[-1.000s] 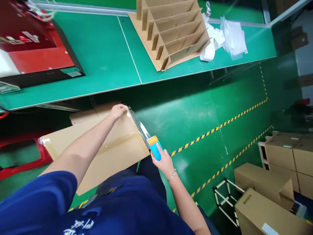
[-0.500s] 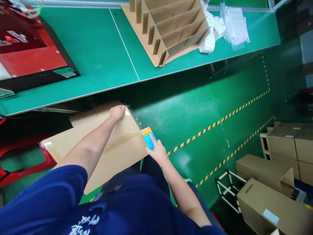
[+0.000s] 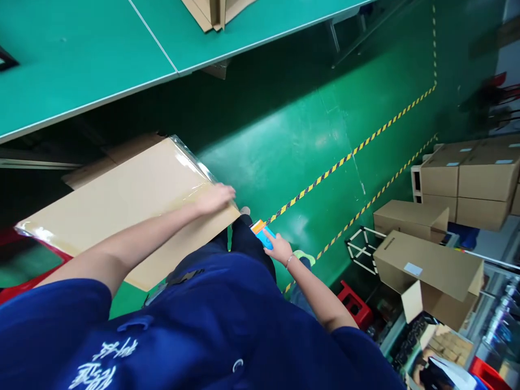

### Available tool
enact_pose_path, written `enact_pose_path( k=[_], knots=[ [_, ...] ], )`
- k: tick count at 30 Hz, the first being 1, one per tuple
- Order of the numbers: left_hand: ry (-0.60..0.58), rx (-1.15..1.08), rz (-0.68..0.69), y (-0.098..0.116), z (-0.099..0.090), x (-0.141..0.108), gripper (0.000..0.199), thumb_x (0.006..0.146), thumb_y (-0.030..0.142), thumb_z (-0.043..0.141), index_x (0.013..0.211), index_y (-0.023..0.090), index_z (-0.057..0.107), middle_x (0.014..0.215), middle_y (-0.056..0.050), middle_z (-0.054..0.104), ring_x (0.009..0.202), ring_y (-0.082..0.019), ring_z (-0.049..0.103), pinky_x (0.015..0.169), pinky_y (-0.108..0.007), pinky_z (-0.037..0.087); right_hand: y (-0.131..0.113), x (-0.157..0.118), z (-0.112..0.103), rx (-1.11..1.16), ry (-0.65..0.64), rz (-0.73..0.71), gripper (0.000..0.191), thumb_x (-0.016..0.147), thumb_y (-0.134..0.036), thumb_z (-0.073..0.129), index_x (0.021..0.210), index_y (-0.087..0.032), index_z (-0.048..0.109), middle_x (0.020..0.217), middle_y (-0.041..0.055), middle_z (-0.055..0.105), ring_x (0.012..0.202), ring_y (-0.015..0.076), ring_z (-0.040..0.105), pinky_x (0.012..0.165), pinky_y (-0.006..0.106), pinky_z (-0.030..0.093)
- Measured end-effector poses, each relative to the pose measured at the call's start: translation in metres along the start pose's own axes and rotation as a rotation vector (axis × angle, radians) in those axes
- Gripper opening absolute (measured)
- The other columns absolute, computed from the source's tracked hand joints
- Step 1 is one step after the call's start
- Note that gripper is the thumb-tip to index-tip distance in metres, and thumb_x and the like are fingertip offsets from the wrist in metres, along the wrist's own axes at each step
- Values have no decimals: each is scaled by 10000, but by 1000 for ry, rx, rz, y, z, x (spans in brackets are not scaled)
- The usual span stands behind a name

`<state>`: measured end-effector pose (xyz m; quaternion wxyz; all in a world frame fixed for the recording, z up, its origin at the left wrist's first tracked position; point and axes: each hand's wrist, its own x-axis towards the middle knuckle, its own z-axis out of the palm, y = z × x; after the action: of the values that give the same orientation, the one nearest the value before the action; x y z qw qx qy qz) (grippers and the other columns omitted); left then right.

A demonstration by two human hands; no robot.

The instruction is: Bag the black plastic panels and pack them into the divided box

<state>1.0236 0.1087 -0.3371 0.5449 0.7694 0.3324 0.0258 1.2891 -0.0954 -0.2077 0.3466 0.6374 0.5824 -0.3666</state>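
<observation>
A large cardboard box (image 3: 122,189) lies in front of my body at the left, with shiny clear tape along its right edge and across its top. My left hand (image 3: 215,198) rests on the taped surface near the right edge, slightly blurred, its fingers stretched out. Clear of the box, to its right, my right hand (image 3: 280,247) holds a blue tool with an orange head (image 3: 263,234), the fingers wrapped round its blue body.
A green workbench (image 3: 101,49) crosses the top, bearing a cardboard divider (image 3: 211,11). Yellow-black tape lines (image 3: 325,176) mark the green floor. Cartons (image 3: 483,179), an open box (image 3: 426,260) and a red stool (image 3: 355,304) stand at the right.
My left hand has moved from the box's far corner nearer along its right edge and opened. My right hand has moved slightly right and away from the box with the tool. The view has shifted.
</observation>
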Motion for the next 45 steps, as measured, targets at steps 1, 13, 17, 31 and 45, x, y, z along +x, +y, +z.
enact_pose_path(
  k=[1,13,17,31,45],
  knots=[
    [-105,1,93,8,28,0,380,907,192,415,1200,191,656,1309,-76,660,1350,-205,465,1210,-384,188,-5,8,2,6,-8,-4,784,883,-466,598,1561,-369,217,1137,111,594,837,224,667,721,299,507],
    [-277,118,107,1,126,-4,328,877,257,539,1151,172,699,1282,-149,666,1382,-245,457,1207,-483,234,-56,104,0,206,28,-19,770,833,-361,641,1531,-316,319,1289,164,602,1058,273,668,877,363,505],
    [-226,149,31,16,137,-2,408,902,462,587,1210,201,651,1340,-126,617,1368,-276,458,1167,-564,270,-46,117,-3,341,-17,-8,546,813,-364,654,1334,-217,586,1063,96,727,919,234,703,759,280,520],
    [133,-449,-288,105,120,-54,513,939,481,333,1174,173,670,1146,-152,712,1081,-285,651,952,-443,495,31,-19,69,214,537,-238,724,848,-447,631,1507,-250,404,1164,115,570,948,224,622,818,303,522],
    [236,-1024,-224,85,68,-192,289,776,501,655,697,225,628,718,-48,680,754,-215,647,753,-383,514,-109,-36,57,30,654,-557,656,828,-440,642,1441,-247,509,1050,106,582,856,211,613,749,301,530]
  ],
)
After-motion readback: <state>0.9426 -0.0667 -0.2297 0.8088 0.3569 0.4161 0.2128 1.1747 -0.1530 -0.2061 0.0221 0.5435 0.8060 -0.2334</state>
